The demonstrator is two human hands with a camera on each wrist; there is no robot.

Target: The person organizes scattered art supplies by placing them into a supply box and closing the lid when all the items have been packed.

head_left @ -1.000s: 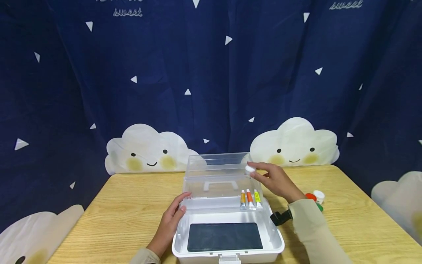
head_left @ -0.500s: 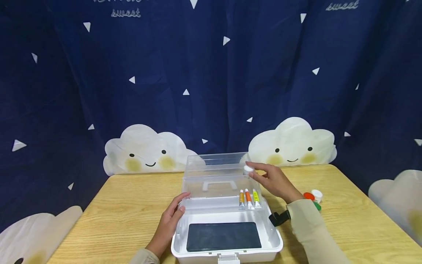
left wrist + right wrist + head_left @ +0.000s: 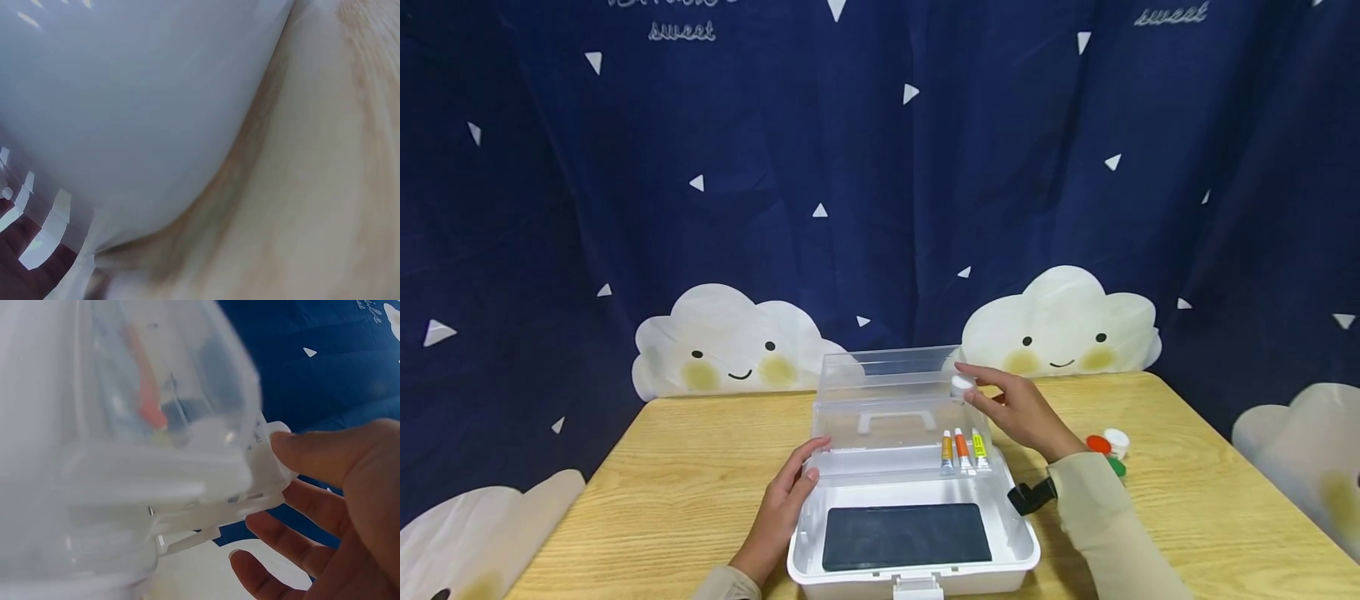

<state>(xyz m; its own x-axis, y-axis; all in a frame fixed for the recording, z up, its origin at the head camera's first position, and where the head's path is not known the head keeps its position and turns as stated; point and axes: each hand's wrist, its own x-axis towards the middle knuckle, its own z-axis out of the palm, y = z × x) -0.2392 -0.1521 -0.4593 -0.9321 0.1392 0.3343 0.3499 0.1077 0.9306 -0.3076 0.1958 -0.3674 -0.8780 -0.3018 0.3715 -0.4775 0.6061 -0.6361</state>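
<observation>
A white plastic storage box [image 3: 917, 575] stands with its clear lid [image 3: 887, 383] raised at the back. My right hand [image 3: 1022, 408] pinches a small white-lidded jar [image 3: 960, 385] between thumb and fingers, at the right side of the raised clear part. In the right wrist view, the thumb lies against the white jar lid [image 3: 280, 434]. Just in front of it, an ochre paint tube [image 3: 947, 450], an orange one [image 3: 962, 448] and a yellow one [image 3: 979, 448] lie side by side in the clear tray. My left hand [image 3: 781, 508] rests along the box's left side, fingers extended.
A dark rectangular slab [image 3: 906, 536] lies in the box's bottom. On the wooden table [image 3: 700, 475], to the right, stand small jars with a red lid [image 3: 1098, 444], a white lid [image 3: 1116, 440] and a green lid [image 3: 1117, 467]. A blue curtain [image 3: 880, 167] hangs behind.
</observation>
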